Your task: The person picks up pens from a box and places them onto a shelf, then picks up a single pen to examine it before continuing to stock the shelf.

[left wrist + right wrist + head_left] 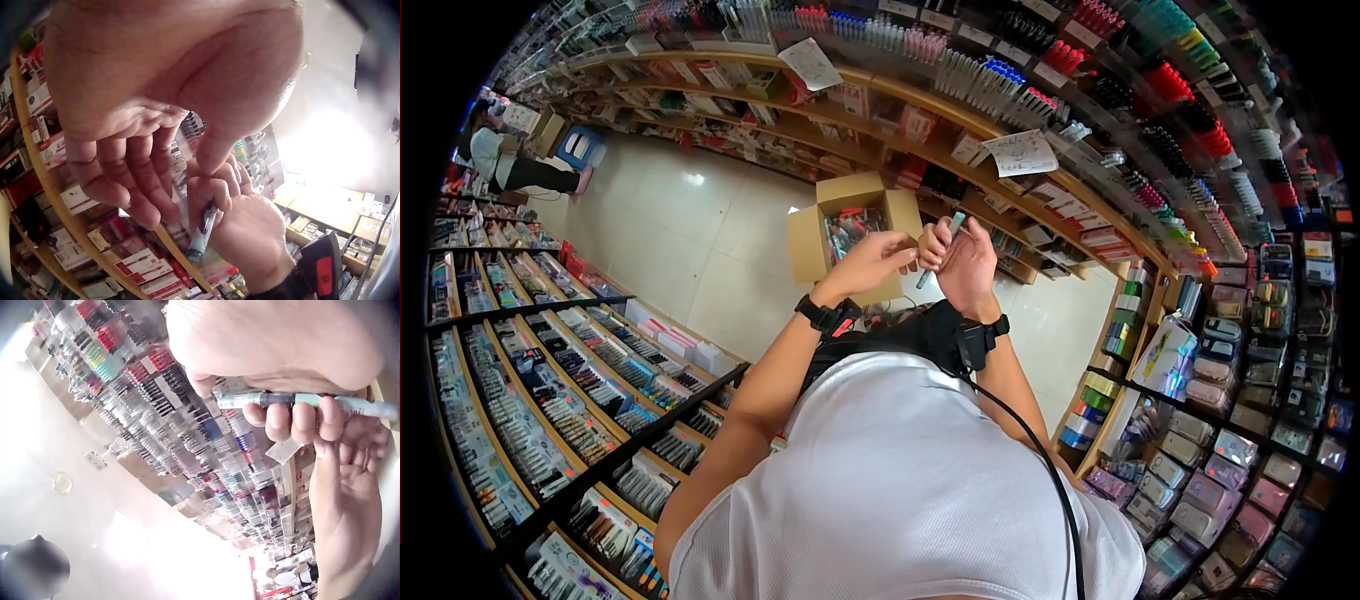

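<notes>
My right hand (966, 262) holds a slim pale-green pen (369, 407), the fingers curled round its barrel against the palm. Both ends of the pen stick out past the hand, a clear one and a pale one. Close beside it is my left hand (868, 266), its fingers loosely bent and holding nothing. In the left wrist view, the left thumb (215, 150) comes right up to the right hand's curled fingers (206, 190). Below both hands, an open cardboard box (806, 245) on the floor contains a jumble of pens and packets.
A long shelf (900, 95) of upright pens curves across the front, with paper notes (1020, 153) on its edge. Slanted pen racks (550, 400) stand on the left, pouches (1200, 490) hang on the right. Another person (520, 170) is far left on the tiled floor (730, 215).
</notes>
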Available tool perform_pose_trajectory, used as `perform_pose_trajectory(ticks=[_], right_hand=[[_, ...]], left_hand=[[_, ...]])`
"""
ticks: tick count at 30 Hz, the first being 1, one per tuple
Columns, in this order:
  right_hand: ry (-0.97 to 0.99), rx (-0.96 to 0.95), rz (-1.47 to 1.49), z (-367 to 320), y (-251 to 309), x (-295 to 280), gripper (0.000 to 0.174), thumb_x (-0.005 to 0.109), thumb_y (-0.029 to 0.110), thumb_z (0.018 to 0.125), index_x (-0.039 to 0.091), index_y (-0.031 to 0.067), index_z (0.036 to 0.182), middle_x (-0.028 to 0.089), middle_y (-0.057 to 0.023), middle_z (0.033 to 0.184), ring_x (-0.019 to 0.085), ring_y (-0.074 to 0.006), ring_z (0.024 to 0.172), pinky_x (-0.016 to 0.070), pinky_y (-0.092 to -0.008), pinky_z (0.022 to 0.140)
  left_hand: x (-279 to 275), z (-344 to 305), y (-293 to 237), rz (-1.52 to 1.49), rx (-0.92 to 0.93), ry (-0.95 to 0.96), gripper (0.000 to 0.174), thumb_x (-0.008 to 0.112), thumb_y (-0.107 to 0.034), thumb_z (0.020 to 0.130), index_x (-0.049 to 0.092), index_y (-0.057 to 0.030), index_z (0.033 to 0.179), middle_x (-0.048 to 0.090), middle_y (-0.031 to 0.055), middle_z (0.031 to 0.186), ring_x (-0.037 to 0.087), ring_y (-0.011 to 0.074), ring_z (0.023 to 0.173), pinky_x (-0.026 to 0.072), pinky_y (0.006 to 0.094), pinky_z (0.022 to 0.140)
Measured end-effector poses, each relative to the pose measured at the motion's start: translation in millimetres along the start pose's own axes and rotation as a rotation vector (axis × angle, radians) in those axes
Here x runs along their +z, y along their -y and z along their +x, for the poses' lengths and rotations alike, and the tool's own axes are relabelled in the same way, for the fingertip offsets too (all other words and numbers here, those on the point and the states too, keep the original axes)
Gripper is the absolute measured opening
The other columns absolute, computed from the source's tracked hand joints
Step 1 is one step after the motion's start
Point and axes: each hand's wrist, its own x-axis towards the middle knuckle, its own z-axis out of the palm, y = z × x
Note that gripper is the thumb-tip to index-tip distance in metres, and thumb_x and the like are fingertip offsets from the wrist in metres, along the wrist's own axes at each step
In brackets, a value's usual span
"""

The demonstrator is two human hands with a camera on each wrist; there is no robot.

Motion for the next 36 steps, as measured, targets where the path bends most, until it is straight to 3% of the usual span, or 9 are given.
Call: perform_pose_trajectory(ticks=[2,4,10,22,30,31,36], right_hand=[[0.02,0.025,0.018,0,1,-2,0.045,0.044,0.05,0.099,0.04,0.0106,0.077,0.035,-0.0005,0.069,0.034,-0.0124,0.064,0.0293,-0.0267,0.06],[-0.081,0.057,-0.023,-1,0,-8,0.048,0.046,0.05,0.098,0.036,0.0117,0.071,0.031,0.0019,0.064,0.028,-0.0109,0.059,0.0243,-0.0267,0.055],[-0.177,0.071,-0.052,-2,-1,-7,0.047,0.046,0.05,0.097,0.042,0.0104,0.073,0.03,0.0037,0.06,0.023,-0.0088,0.051,0.0189,-0.0266,0.049],[-0.223,0.075,-0.038,-8,-6,-15,0.045,0.044,0.049,0.098,0.044,0.0102,0.075,0.029,0.0035,0.06,0.023,-0.0085,0.051,0.018,-0.0265,0.048],[-0.211,0.063,-0.021,-9,-7,-19,0.048,0.044,0.049,0.098,0.034,0.0128,0.068,0.026,0.0029,0.06,0.019,-0.0102,0.049,0.0162,-0.0284,0.046],[-0.216,0.065,-0.022,-9,-8,-17,0.048,0.044,0.05,0.098,0.034,0.0131,0.069,0.025,0.003,0.06,0.019,-0.0101,0.05,0.0156,-0.0282,0.046],[-0.248,0.039,-0.099,-4,-16,-17,0.051,0.037,0.058,0.104,0.037,0.0146,0.078,0.03,0.0043,0.065,0.024,-0.0077,0.055,0.019,-0.0244,0.049]], left_hand=[[0,0,2,0.008,0.0,0.013,0.02,0.055,-0.016,0.102,0.061,0.0026,0.101,0.066,0.0048,0.09,0.06,0.0112,0.084,0.049,0.0278,0.08],[1,-2,0,0.003,-0.011,0.009,0.02,0.055,-0.016,0.102,0.061,0.0026,0.103,0.066,0.0046,0.09,0.06,0.0112,0.084,0.0489,0.0277,0.079],[1,-5,-2,-0.008,-0.029,-0.007,0.022,0.057,-0.018,0.101,0.062,0.0025,0.106,0.066,0.0041,0.091,0.06,0.0113,0.084,0.0486,0.0275,0.08],[4,-5,2,0.004,-0.03,-0.011,0.021,0.057,-0.016,0.101,0.062,0.0024,0.107,0.067,0.0042,0.09,0.061,0.0107,0.085,0.0497,0.0273,0.08],[5,-2,10,-0.03,0.007,-0.004,0.02,0.058,-0.016,0.101,0.063,0.0024,0.107,0.068,0.0049,0.088,0.063,0.0111,0.083,0.0514,0.0279,0.079],[7,-3,6,-0.042,0.019,-0.039,0.021,0.059,-0.017,0.1,0.063,0.0038,0.102,0.068,0.0068,0.086,0.061,0.0115,0.08,0.0505,0.028,0.076],[7,-2,15,-0.084,0.06,-0.069,0.022,0.062,-0.015,0.099,0.061,0.002,0.113,0.067,0.0047,0.094,0.062,0.0099,0.089,0.0507,0.0271,0.083]])
